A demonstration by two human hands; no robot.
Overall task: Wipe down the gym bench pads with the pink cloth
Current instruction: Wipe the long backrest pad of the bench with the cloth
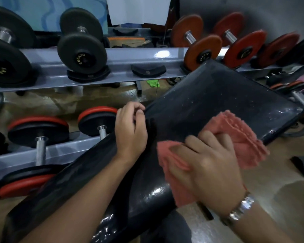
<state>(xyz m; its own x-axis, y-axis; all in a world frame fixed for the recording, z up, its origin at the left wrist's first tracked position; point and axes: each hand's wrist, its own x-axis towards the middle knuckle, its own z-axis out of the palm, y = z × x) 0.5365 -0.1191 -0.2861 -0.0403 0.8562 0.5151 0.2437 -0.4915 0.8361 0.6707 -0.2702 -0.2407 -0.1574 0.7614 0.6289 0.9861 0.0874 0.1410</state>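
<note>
**Fig. Wiping at the seam between the two bench pads**

We see the right hand [205, 165], blurred, fingers bunched into the pink cloth [239, 135] and pressing it onto the bench by the right edge, where the near pad [98, 181] meets the far pad [218, 99]. The left hand [130, 130] sits at the bench's left edge beside the seam, fingers curled; whether it grips the edge we cannot tell. We judge the wiping stroke to be under way. Specks dot the far pad, so the next move calls for carrying the cloth toward its far corners. A dumbbell rack [112, 57] stands beyond.
</note>
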